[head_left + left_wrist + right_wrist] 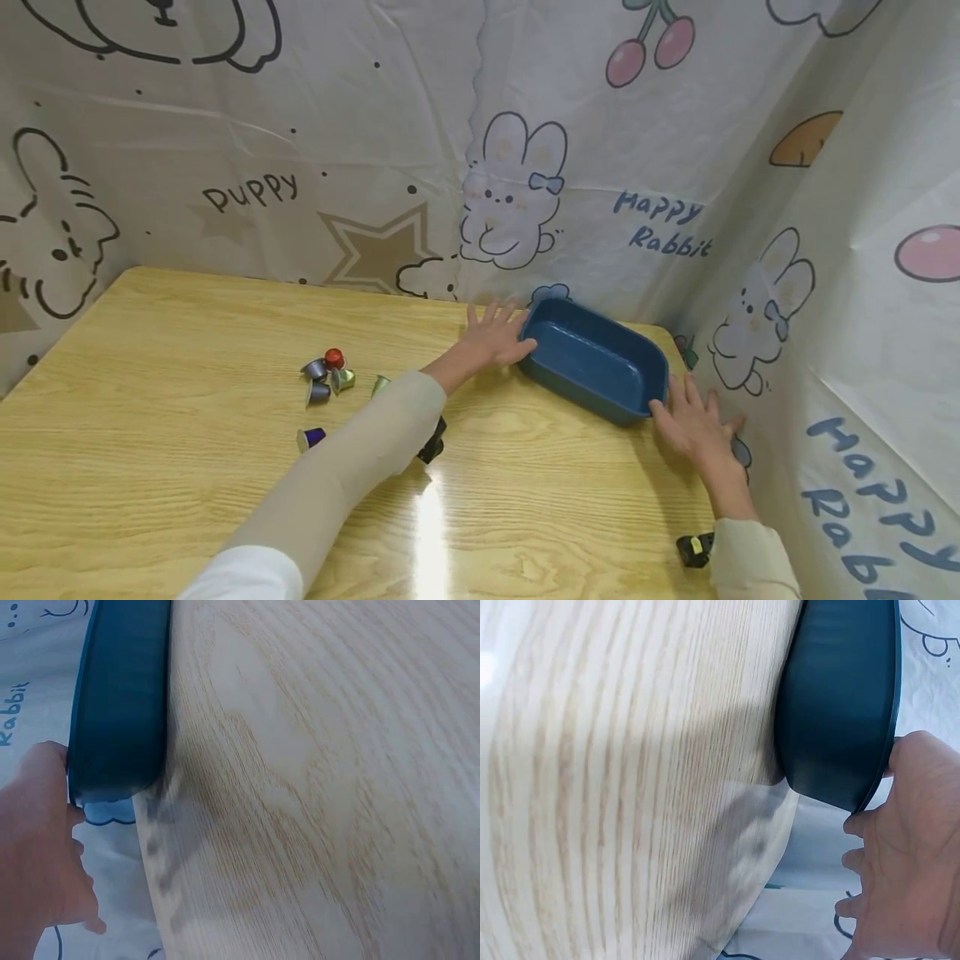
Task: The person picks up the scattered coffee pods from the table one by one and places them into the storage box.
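A dark blue rectangular plastic bin [585, 358] sits at the back right of the table, its hollow facing up and nothing visible inside. At its left end, my left hand [491, 337] touches the rim with the thumb over the edge and the other fingers spread outside. My right hand [693, 421] is at the opposite end, thumb at the rim, fingers splayed along the outside. Both wrist views show the bin's long side [124, 697] and the right hand's fingertips [859, 823] close against the bin's end.
Several coffee capsules lie on the left of the wooden table [187, 500], among them a red one [334, 358] and a purple one [311, 438]. A pale green capsule [381, 384] is partly behind my left sleeve. A printed cloth [360, 167] hangs behind the table and along its right.
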A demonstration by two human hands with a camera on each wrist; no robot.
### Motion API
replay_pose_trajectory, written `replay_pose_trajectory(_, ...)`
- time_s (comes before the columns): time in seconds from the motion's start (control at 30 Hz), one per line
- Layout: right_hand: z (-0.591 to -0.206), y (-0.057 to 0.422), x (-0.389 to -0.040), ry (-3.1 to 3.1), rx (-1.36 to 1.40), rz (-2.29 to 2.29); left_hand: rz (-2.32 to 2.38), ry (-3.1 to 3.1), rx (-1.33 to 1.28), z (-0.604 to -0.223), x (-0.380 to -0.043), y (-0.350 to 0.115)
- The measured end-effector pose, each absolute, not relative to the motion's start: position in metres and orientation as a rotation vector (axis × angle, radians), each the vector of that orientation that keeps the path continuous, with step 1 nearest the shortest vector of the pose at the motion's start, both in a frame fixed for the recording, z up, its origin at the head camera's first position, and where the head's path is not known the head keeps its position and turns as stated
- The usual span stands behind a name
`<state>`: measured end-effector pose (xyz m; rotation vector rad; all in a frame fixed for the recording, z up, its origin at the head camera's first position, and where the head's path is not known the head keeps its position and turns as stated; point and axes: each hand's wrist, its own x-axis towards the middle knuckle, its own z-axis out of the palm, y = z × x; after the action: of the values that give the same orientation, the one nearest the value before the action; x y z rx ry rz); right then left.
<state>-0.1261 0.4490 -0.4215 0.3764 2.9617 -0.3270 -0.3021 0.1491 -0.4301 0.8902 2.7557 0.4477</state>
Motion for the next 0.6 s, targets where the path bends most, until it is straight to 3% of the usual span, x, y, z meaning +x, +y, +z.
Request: replay_pose_trajectory(0.6,-0.401,0.418,-0.136,2.995,0.261,-0.279,0.497,2.809,0.849,-0.413,-0.294,0.099)
